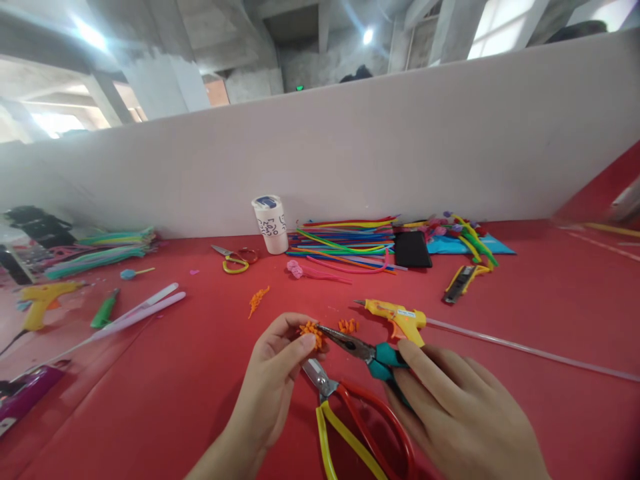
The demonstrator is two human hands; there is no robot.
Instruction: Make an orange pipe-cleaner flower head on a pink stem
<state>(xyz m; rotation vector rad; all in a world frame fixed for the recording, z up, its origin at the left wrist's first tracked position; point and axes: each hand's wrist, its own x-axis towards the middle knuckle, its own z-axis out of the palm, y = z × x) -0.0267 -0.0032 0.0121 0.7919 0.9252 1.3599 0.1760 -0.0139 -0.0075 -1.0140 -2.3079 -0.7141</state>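
My left hand (pixel 273 373) pinches a small orange fuzzy piece (pixel 311 332) between thumb and fingers, near the middle of the view. My right hand (pixel 455 407) is wrapped round the teal handles of long-nose pliers (pixel 353 345), whose tips touch the orange piece. Just beyond the pliers lies another small orange piece (pixel 349 326), and a longer orange strip (pixel 258 301) rests farther left. Under the pliers and between my hands are large pliers with red and yellow handles (pixel 325 387). A yellow glue gun (pixel 400 320) lies beyond my right hand, a clear glue stick (pixel 525 353) extending from it.
Along the white partition (pixel 350 153) are a white tumbler (pixel 270 227), colourful pipe cleaners (pixel 345 243) and a black phone (pixel 413 249). Scissors (pixel 234 259) lie left of the tumbler. A box cutter (pixel 460 283) is at right, another glue gun (pixel 43 303) far left.
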